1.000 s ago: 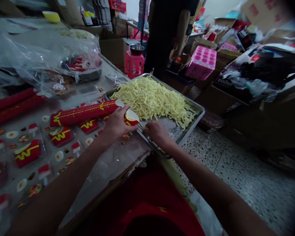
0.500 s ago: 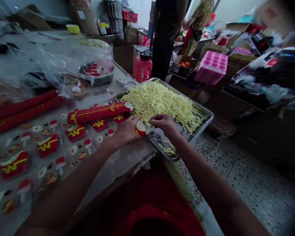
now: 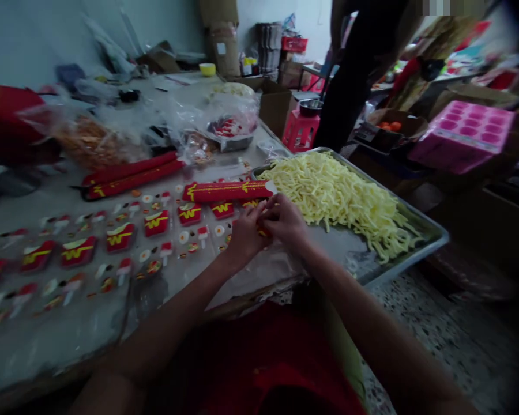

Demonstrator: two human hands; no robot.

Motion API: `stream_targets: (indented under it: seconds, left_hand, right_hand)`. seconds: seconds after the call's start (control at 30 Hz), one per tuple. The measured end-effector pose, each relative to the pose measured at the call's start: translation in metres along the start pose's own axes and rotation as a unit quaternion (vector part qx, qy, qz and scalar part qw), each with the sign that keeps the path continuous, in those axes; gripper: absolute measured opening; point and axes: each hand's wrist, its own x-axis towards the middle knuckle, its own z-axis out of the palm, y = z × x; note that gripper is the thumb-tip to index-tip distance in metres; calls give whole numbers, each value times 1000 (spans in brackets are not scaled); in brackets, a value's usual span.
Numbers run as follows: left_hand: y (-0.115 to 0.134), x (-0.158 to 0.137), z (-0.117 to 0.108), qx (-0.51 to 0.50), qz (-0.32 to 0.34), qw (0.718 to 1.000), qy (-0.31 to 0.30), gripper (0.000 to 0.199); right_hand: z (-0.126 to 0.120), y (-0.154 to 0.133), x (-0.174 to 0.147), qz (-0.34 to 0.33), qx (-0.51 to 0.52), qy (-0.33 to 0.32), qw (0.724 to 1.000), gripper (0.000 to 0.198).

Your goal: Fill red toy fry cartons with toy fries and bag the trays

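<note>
My left hand point(image 3: 247, 235) is closed around a small red and yellow fry box point(image 3: 263, 231), mostly covered by fingers. My right hand point(image 3: 286, 223) meets it there, fingers pinched at the box; whatever they hold is hidden. Just beyond both hands lies a long stack of nested red fry boxes point(image 3: 229, 191). To the right, a metal tray point(image 3: 441, 237) bears a heap of pale yellow toy-like fries point(image 3: 337, 193). Along the table, red fry boxes point(image 3: 155, 223) with yellow zigzags sit in a row of clear plastic packs, among small egg and popsicle pieces point(image 3: 202, 235).
Two more red stacks point(image 3: 134, 176) lie left, before plastic bags point(image 3: 90, 138) of small pieces. A bowl with red pieces point(image 3: 229, 128) stands behind. A pink stool point(image 3: 300, 129) bears a metal bowl. People stand at the back; cartons and a pink package point(image 3: 467, 135) are at right.
The view has turned left. My right hand has moved from beside the heap of fries to my left hand, and the fingers of both now meet at the fry box.
</note>
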Motion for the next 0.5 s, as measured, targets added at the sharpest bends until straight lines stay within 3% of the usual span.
stream_targets:
  seconds: [0.13, 0.27, 0.37, 0.43, 0.5]
  left_hand:
    - [-27, -42, -28, -15, -56, 995, 75, 83]
    - [-73, -99, -62, -32, -83, 972, 217, 81]
    - [-99, -149, -96, 0, -134, 939, 315, 69]
    - [-108, -180, -121, -4, -163, 925, 343, 61]
    - [-116, -204, -148, -30, -180, 921, 343, 66]
  right_hand:
    - [44, -45, 8, -84, -10, -60, 995, 34]
    - [115, -91, 5, -153, -49, -109, 981, 28]
    - [171, -127, -5, -252, -5, -180, 951, 25]
    - [199, -150, -13, -305, 25, -221, 926, 18]
    - [217, -169, -16, -334, 56, -236, 911, 7]
